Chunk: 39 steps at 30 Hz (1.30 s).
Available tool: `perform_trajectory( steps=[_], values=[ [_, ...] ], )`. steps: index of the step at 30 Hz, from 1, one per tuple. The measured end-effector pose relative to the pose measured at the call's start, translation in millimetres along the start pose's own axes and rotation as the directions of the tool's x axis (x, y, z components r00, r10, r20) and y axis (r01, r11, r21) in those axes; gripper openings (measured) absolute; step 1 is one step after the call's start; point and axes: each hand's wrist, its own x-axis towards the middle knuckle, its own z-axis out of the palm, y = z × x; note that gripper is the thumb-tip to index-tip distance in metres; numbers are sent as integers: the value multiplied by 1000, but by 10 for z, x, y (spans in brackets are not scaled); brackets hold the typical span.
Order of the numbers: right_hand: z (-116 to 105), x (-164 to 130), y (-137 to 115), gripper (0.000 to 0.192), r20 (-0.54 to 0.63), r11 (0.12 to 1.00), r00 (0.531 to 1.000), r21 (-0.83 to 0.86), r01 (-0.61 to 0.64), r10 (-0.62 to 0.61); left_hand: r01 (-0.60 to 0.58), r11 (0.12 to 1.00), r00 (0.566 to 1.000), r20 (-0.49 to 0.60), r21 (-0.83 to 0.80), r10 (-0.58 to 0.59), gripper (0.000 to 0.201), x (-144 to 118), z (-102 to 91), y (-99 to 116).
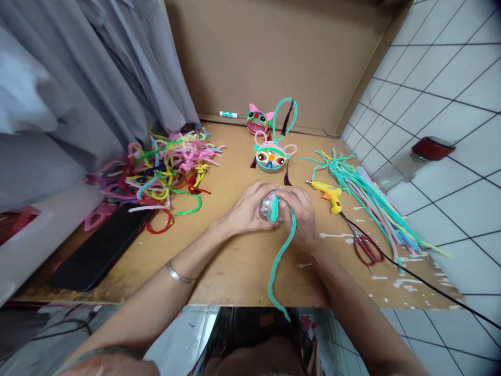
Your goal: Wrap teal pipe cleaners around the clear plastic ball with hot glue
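Fingers of my left hand (252, 205) curl around the left side of a clear plastic ball (266, 209) above the middle of the table. A turquoise pipe cleaner (281, 256) lies across the ball, and its long tail hangs down past the table's front edge. On the ball's right side, my right hand (299, 211) pinches the pipe cleaner against the surface. Behind both hands stands a decorated ball (271, 157) with a face, pink loop ears, dark tassels and a tall turquoise loop.
Right of my hands lie a yellow glue gun (331, 196), red-handled scissors (367, 248) and a bundle of long pipe cleaners (368, 196). Tangled pipe cleaner pieces (168, 162) and a black phone-like slab (104, 248) are left. A pink-eared figure (257, 121) and glue stick (228, 114) stand behind.
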Motion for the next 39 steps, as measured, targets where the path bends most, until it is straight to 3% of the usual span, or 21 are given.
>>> perform_trajectory(
  steps=[11,20,28,33,39],
  values=[
    [16,-36,39,28,1,999,1000,41,27,-27,-61,997,997,-34,51,62,77,0,64,-69],
    [31,-49,83,28,2,999,1000,43,-9,9,23,999,999,-50,49,-20,90,-13,84,-49],
    [8,-21,61,25,-1,999,1000,47,-9,9,-108,993,992,-53,35,110,76,-18,65,-86],
    [-25,-12,29,23,8,986,999,158,-50,49,-99,995,992,-82,9,100,72,-15,60,-82],
    [-21,-6,-28,15,-91,985,991,153,-79,94,-84,996,993,-83,-30,81,72,-4,49,-94]
  ],
)
